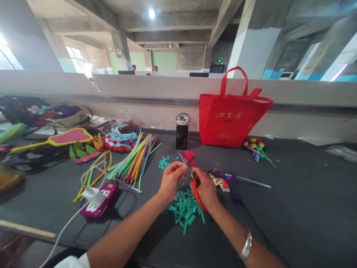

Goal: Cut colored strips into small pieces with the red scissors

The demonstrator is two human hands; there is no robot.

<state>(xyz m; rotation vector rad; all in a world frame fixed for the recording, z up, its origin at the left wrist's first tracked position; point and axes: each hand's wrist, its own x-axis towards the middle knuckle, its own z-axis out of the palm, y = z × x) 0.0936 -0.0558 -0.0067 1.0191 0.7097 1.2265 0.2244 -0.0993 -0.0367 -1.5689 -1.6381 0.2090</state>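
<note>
My right hand [206,190] grips a pair of scissors with red handles [197,196], their blades apart and pointing away from me. Close to the blades, my left hand [170,179] is closed in a pinch; whatever is between its fingertips is too small to make out. Below both hands lies a loose heap of cut teal strips [186,208]. Beyond them are a little pile of finer teal bits [163,162] and a pile of red bits [190,156]. A blue glue gun [232,184] rests right of my right hand, partly on a crumpled cloth.
Pipe cleaners [136,160] lie in a bundle on the left, behind a purple power strip [102,203] with a white plug. A dark bottle [182,136] and a red bag [228,123] stand at the back. Crafted flowers [258,147] lie beside the bag. The glue gun's cord runs toward me.
</note>
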